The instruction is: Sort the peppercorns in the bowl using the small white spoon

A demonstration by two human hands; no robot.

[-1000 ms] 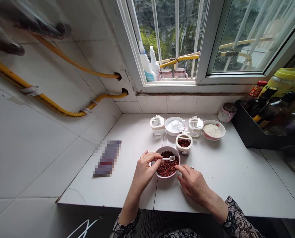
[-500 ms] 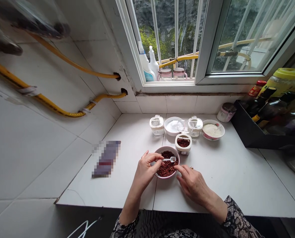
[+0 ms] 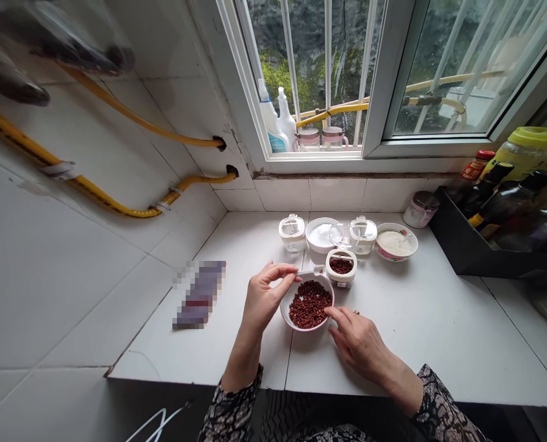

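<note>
My left hand (image 3: 260,298) pinches the small spoon (image 3: 310,272), light, stiff plastic I think; right hand (image 3: 356,339) steadies the breakable bowl (image 3: 308,305), fingers loosely spread.

Jars (image 3: 341,268) crowd behind the bowl (image 3: 307,303); counter (image 3: 439,331) rightward lies open.

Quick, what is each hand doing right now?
Left hand: closed, pinching a small white plastic spoon.
Right hand: open, fingertips touching the pink bowl of red peppercorns.

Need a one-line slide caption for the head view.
Left hand lifts small white spoon over pink bowl of red peppercorns; right hand steadies bowl.
</note>
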